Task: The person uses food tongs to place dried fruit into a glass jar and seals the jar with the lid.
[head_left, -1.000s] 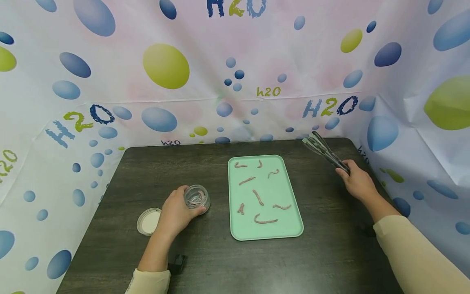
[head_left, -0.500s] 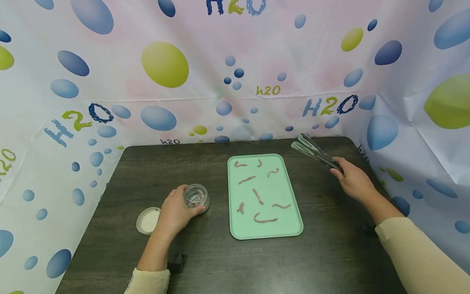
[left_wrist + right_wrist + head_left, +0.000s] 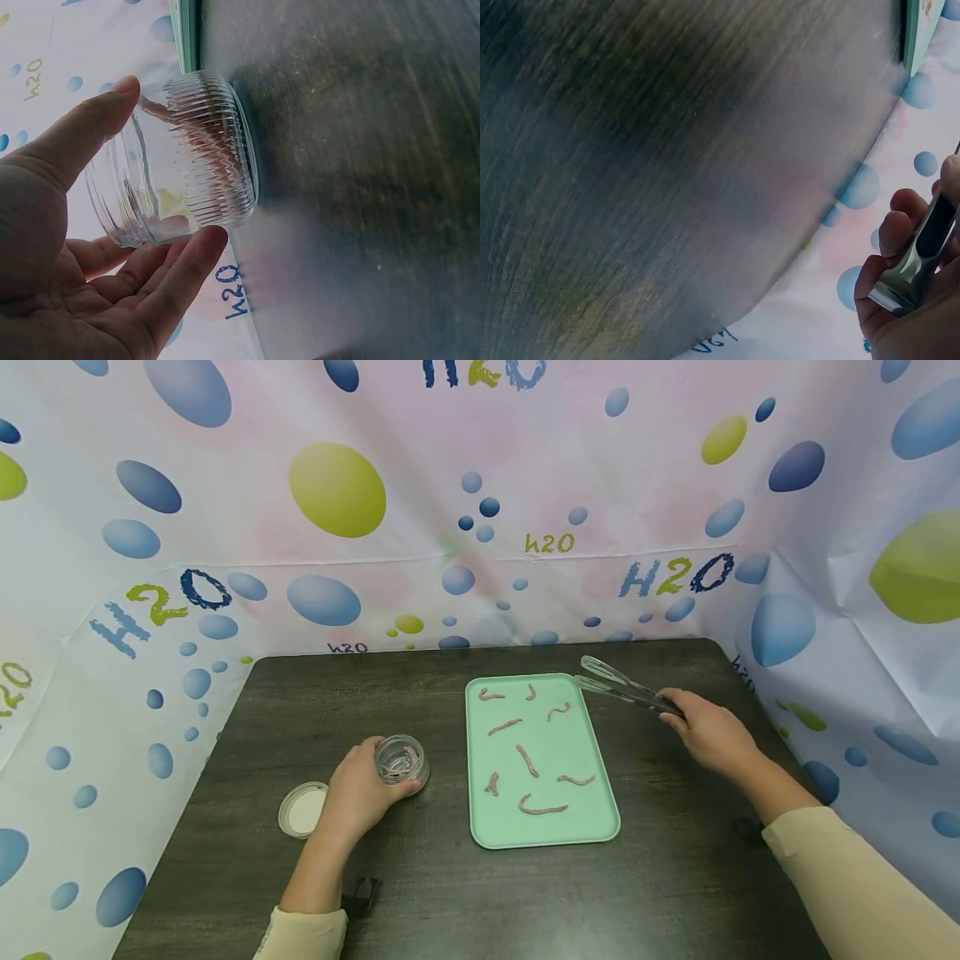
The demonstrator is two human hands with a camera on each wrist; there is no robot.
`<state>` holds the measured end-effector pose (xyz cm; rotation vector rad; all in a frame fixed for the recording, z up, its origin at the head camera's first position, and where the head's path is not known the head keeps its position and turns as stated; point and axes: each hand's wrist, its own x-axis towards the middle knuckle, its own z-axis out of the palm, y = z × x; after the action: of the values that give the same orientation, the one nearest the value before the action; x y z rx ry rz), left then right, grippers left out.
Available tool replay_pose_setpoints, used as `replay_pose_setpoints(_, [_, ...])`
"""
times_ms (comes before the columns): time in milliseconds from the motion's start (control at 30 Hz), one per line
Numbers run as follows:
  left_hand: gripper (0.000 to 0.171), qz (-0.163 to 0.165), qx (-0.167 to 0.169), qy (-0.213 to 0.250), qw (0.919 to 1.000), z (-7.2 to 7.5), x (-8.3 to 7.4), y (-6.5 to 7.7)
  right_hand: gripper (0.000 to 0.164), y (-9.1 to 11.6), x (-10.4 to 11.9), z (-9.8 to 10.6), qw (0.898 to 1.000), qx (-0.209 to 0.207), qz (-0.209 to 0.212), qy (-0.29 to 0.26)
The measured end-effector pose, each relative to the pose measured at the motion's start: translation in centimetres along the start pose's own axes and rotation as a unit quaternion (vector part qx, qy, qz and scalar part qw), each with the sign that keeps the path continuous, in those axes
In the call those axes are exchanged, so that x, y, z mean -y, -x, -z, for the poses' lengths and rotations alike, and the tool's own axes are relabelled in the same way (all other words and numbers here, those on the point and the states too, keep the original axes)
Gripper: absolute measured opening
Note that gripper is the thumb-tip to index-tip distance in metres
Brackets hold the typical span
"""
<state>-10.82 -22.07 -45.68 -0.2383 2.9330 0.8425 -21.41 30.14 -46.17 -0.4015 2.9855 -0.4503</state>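
Observation:
My left hand point(image 3: 362, 787) grips a small clear glass jar point(image 3: 402, 762) on the table, left of the tray. Pinkish-brown worms show through the ribbed glass of the jar point(image 3: 187, 154) in the left wrist view. A pair of metal tongs point(image 3: 626, 688) is held in my right hand point(image 3: 711, 731), its two tips apart and over the tray's far right corner. In the right wrist view my fingers curl round the handle end of the tongs point(image 3: 915, 270). Several worms, among them a middle worm point(image 3: 527, 761), lie spread on the pale green tray point(image 3: 545, 831).
A round white lid point(image 3: 303, 811) lies on the dark wooden table point(image 3: 420, 893), just left of my left hand. Behind the table hangs a white sheet point(image 3: 420, 485) with blue and green dots. A small black object point(image 3: 363, 896) sits beside my left wrist.
My right hand has moved left with the tongs, whose tips have swung from the table's far right to the tray's corner and spread wider. My left hand and the jar stay put.

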Motion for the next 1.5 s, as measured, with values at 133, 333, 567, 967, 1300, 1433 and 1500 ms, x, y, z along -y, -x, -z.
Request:
replay_pose_setpoints(133, [0.097,0.000,-0.001,0.000,1.0000,0.0,0.0,0.1,0.048,0.1,0.5,-0.4,0.999,-0.008,0.022,0.030])
replay_pose_setpoints(333, [0.097,0.000,-0.002,0.003,1.0000,0.0,0.0,0.2,0.046,0.2,1.2,-0.6,0.997,-0.011,0.045,0.056])
replay_pose_setpoints(567, [0.097,0.000,-0.001,0.003,1.0000,-0.1,-0.1,0.2,0.044,0.1,2.0,-0.6,0.994,-0.006,0.059,0.094])
replay_pose_setpoints(967, [0.096,-0.003,-0.002,0.002,1.0000,0.0,-0.1,0.2,0.042,-0.5,2.3,-0.4,0.993,0.008,0.052,0.104])
replay_pose_setpoints(1300, [0.097,-0.003,-0.003,-0.001,1.0000,0.0,0.1,0.1,0.038,-0.7,3.9,0.7,0.993,0.029,0.042,0.111])
replay_pose_setpoints(1433, [0.097,-0.002,-0.003,-0.001,1.0000,-0.1,0.2,0.0,0.036,-0.7,4.3,0.8,0.993,0.031,0.035,0.112])
replay_pose_setpoints(1500, [0.097,-0.002,-0.003,-0.001,1.0000,-0.1,0.2,0.0,0.035,-0.5,4.4,0.8,0.993,0.029,0.031,0.111])
